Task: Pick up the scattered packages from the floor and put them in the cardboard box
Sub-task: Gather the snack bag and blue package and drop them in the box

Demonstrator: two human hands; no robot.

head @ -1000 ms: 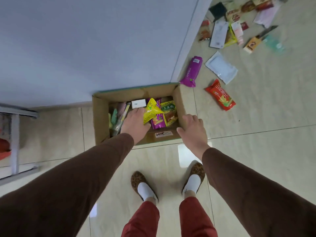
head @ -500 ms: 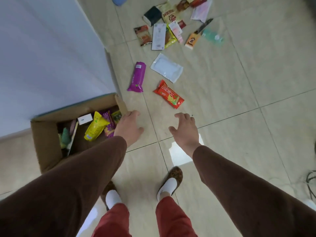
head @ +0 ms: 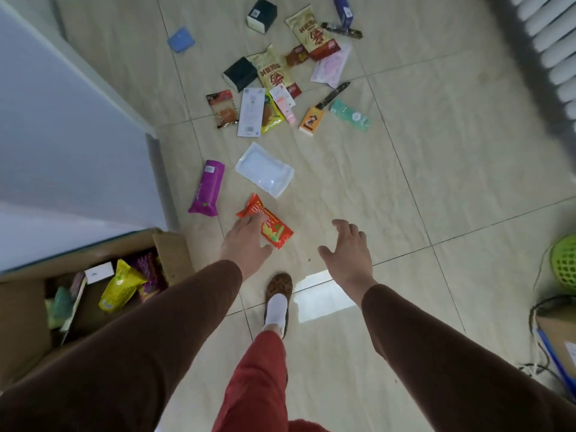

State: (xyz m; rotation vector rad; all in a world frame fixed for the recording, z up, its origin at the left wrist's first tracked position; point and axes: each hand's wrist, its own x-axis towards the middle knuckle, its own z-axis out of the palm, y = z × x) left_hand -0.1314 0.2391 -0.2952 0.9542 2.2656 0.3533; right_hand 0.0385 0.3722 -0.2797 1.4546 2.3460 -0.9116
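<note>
The left hand (head: 246, 241) is reaching down onto the red packet (head: 265, 226), fingers overlapping its near edge but not gripping, as far as I can tell. The right hand (head: 347, 251) is hanging empty beside it, fingers spread wide. The box (head: 170, 247) is sitting at the left against the wall, already part-filled. Beyond the red packet, a purple packet (head: 208, 188) and a clear pouch (head: 265, 173) are lying nearby, with a bigger scatter further off. The risk here: that slick wrapper on smooth tile may be sliding away under flat fingers instead of lifting. A shallow pinch could be dropping it short of the box.
</note>
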